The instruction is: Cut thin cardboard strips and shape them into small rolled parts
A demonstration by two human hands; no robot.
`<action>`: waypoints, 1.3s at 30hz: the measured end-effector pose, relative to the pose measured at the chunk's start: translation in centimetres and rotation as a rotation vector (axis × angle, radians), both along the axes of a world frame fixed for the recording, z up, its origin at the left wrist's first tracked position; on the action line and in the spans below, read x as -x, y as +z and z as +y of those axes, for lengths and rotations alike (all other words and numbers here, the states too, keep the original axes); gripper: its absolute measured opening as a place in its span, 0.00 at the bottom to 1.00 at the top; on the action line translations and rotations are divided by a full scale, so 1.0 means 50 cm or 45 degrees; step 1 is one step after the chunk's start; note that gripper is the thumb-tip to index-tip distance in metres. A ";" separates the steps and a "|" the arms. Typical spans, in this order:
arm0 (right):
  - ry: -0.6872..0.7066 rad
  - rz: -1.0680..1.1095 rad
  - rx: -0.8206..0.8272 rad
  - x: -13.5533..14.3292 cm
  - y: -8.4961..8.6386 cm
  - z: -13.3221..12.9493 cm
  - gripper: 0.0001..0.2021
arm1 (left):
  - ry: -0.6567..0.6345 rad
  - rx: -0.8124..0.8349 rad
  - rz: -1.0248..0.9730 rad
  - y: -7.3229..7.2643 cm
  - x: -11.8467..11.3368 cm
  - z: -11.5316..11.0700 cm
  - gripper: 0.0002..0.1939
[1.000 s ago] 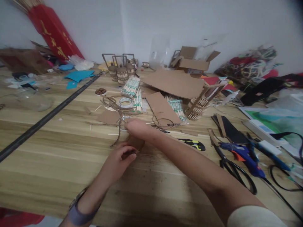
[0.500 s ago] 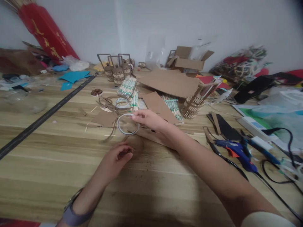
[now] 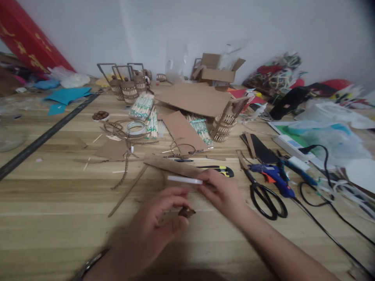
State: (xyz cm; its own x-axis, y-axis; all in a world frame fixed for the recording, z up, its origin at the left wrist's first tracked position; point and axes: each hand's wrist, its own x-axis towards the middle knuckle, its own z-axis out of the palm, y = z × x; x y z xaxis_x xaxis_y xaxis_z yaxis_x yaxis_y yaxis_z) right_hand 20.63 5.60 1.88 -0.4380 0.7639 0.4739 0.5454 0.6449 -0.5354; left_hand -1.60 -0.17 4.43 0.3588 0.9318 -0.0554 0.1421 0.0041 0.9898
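Note:
My right hand (image 3: 222,191) pinches a thin roll of white tape (image 3: 184,180), turned edge-on so that it looks like a narrow bar. Just below and to the left, my left hand (image 3: 159,218) has its fingers curled round a small dark brown piece (image 3: 186,212); its exact kind is too blurred to tell. The two hands are close but apart. Behind the tape lies a long cardboard strip (image 3: 172,166), and beyond it a yellow-and-black utility knife (image 3: 224,171). More tape rolls (image 3: 136,128) lie farther back amid loose brown cord.
Black-handled scissors (image 3: 268,201) and a blue glue gun (image 3: 274,177) with its cord lie at right. Cardboard sheets (image 3: 193,99), bagged sticks (image 3: 142,105) and small lidded stick baskets (image 3: 129,91) fill the back. A dark strip (image 3: 52,130) crosses the table at left.
My right hand has brought the tape roll nearer and to the right, turning it from face-on to edge-on. My left hand has moved right, close to it. The view has shifted right.

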 end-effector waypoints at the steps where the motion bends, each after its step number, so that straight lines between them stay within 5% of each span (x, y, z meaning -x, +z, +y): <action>1: 0.031 0.003 -0.123 0.003 -0.006 -0.010 0.04 | 0.008 0.022 -0.137 -0.003 -0.014 0.003 0.12; 6: 0.062 -0.104 -0.521 0.014 -0.036 -0.027 0.04 | 0.124 0.166 -0.736 -0.020 -0.052 0.020 0.12; 10: 0.133 0.086 -0.410 0.006 -0.033 -0.023 0.10 | -0.068 0.175 -0.777 -0.020 -0.040 0.032 0.12; 16: -0.109 0.624 0.225 -0.009 -0.012 -0.013 0.18 | -0.428 0.138 -0.646 -0.038 -0.014 0.050 0.15; 21: 0.308 0.977 1.132 -0.002 -0.024 -0.011 0.23 | -0.539 0.121 -0.681 -0.058 0.002 0.057 0.14; 25: 0.335 1.230 1.382 -0.003 -0.029 -0.016 0.20 | -0.545 0.032 -0.617 -0.064 0.014 0.061 0.15; 33: 0.422 0.754 1.277 -0.015 -0.008 -0.017 0.21 | -0.627 0.038 -0.403 -0.048 0.021 0.055 0.17; 39: 0.317 0.472 1.193 -0.005 0.008 -0.027 0.12 | -0.661 -0.018 -0.222 -0.034 0.010 0.056 0.20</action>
State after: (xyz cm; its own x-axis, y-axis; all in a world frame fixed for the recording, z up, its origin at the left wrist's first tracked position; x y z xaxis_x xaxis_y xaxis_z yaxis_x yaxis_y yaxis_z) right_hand 20.90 4.25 2.30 -0.5818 0.8035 -0.1259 0.1523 -0.0444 -0.9873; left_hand -2.10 2.62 2.73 0.7747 0.6298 0.0574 -0.0446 -0.0363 0.9983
